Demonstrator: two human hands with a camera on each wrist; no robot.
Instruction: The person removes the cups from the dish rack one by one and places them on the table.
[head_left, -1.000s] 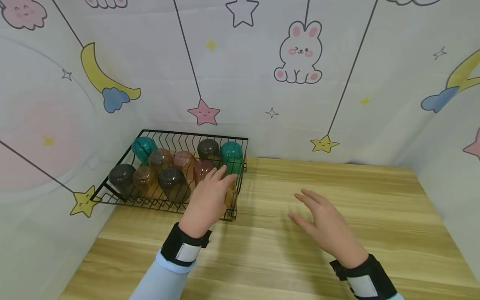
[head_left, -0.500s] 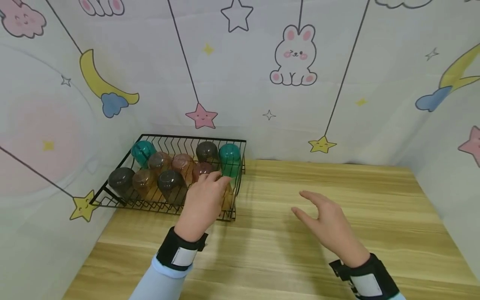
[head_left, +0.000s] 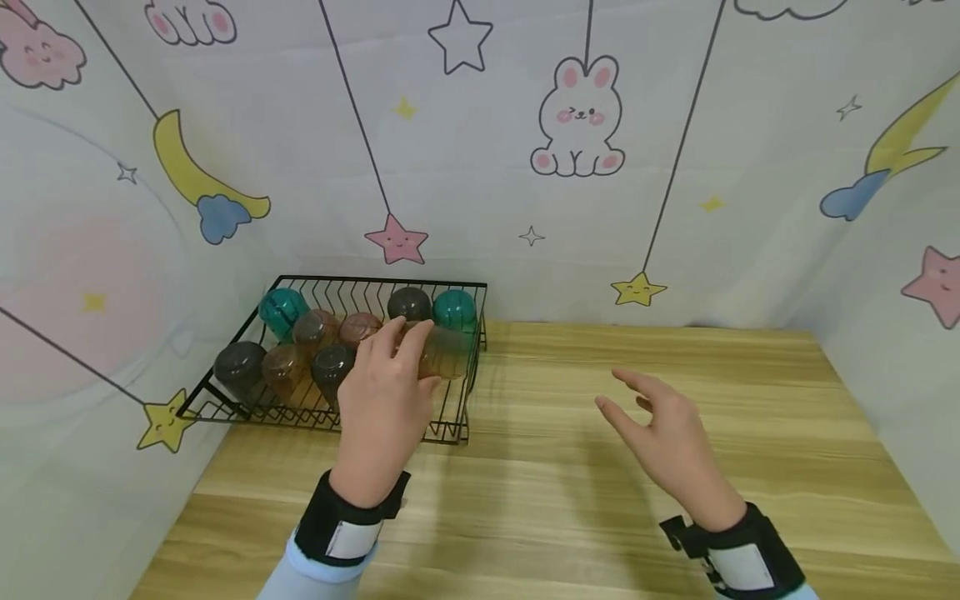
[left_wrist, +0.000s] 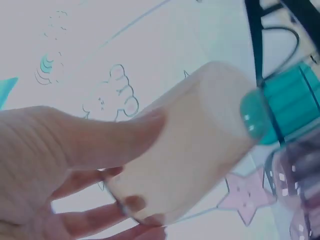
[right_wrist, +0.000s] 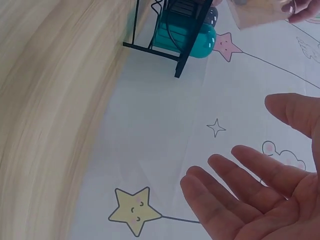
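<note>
My left hand [head_left: 386,408] holds a clear amber cup [head_left: 447,354] above the right end of a black wire rack [head_left: 480,367]. In the left wrist view the thumb lies along one side of the cup [left_wrist: 185,150] and the fingertips [left_wrist: 135,202] curl round its rim end. Several upturned cups stand in the rack: teal [head_left: 454,308], grey [head_left: 242,367], amber [head_left: 285,371] and pinkish [head_left: 360,327]. Over the table to the right hovers my right hand [head_left: 671,437], thumb and fingers spread apart and holding nothing; the right wrist view shows its palm and loosely extended fingers [right_wrist: 215,200].
The rack sits at the left rear of a wooden table [head_left: 555,500]. A white cloth backdrop [head_left: 495,208] with printed stars, moons and a rabbit rises behind and along both sides. Another teal cup [head_left: 282,313] is in the rack's far left corner.
The left hand has lifted the amber cup up from the rack's right end, tipping it sideways. The right hand has shifted slightly right. The head view has tilted a little.
</note>
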